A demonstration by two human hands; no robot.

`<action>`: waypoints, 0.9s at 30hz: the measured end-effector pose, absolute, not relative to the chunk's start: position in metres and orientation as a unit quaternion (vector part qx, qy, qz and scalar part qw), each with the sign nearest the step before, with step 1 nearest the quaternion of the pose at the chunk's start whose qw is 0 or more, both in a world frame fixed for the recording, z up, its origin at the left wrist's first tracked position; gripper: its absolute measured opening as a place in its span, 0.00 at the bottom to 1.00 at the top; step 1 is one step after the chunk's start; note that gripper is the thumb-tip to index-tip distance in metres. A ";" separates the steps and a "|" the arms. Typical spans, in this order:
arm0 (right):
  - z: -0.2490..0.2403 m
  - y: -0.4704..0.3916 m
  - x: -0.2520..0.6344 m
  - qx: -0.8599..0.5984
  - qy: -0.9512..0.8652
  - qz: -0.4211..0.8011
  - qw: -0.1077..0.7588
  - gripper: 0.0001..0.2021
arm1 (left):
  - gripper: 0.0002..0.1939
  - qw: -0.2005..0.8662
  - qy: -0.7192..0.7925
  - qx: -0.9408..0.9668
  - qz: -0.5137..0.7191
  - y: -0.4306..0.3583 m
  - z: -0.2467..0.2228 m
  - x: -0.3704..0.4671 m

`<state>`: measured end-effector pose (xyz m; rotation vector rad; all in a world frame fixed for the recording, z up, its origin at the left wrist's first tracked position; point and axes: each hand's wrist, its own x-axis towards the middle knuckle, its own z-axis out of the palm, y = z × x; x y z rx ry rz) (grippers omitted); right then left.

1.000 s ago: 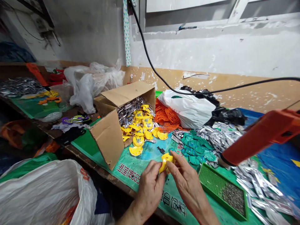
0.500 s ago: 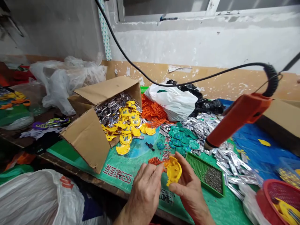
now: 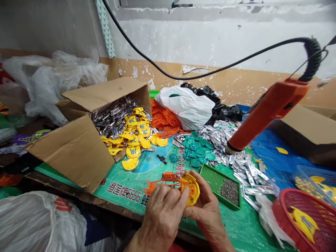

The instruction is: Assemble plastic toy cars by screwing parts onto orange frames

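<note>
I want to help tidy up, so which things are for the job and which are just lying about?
Seem to belong:
yellow piece, in the right hand
orange lattice piece, in the left hand
loose yellow pieces spilling from the cardboard box
orange lattice heap

Probably just lying about:
cloudy plastic bags at far left
black plastic at the back

Open mat lies left of the hands; tray and red tool obstruct right.

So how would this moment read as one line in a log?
left hand: holds orange openwork piece | right hand: holds yellow piece | contact: orange against yellow | nearby: green tray, orange-red tool
</note>
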<state>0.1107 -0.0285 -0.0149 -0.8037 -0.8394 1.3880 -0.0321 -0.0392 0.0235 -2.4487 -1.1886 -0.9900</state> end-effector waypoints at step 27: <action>0.003 -0.018 0.122 -0.421 -0.631 0.455 0.468 0.25 | 0.12 -0.279 -0.430 -0.753 -0.411 -0.033 0.032 -0.043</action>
